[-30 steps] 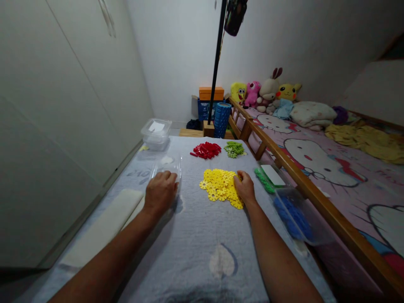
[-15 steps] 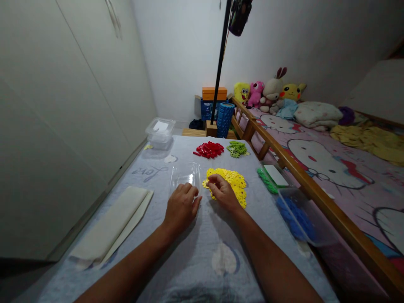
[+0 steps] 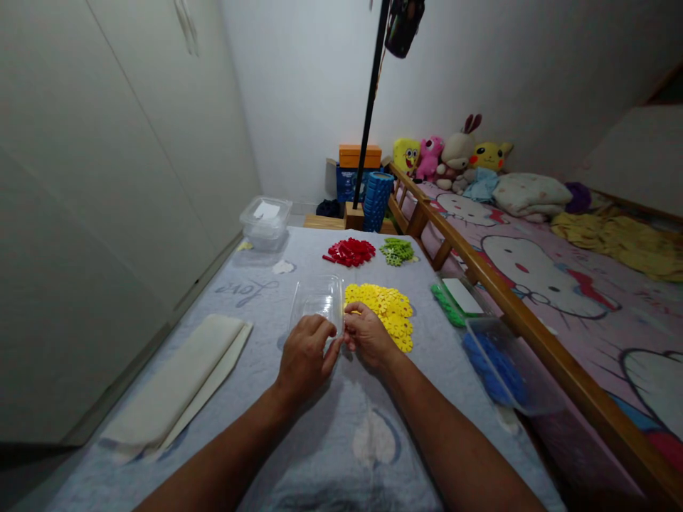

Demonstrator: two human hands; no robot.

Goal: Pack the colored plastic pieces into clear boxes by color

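My left hand (image 3: 305, 354) grips the near edge of an empty clear plastic container (image 3: 318, 301) on the pale blue cloth-covered table (image 3: 299, 434). My right hand (image 3: 367, 334) is closed against the container's near right corner, at the edge of a heap of yellow flower-shaped plastic pieces (image 3: 385, 306). I cannot make out whether its fingers pinch a piece. Farther back lie a pile of red pieces (image 3: 349, 252) and a pile of light green pieces (image 3: 397, 251).
A clear lidded box (image 3: 265, 220) stands at the table's far left. A folded cream cloth (image 3: 178, 377) lies on the left. Clear containers with green pieces (image 3: 451, 302) and blue pieces (image 3: 496, 366) line the right edge beside a wooden bed rail (image 3: 512, 313). A black pole (image 3: 371, 107) rises behind.
My left hand has slid the clear container from the left to beside the yellow heap. My right hand has moved from the heap's right side to its near left edge, next to the container.
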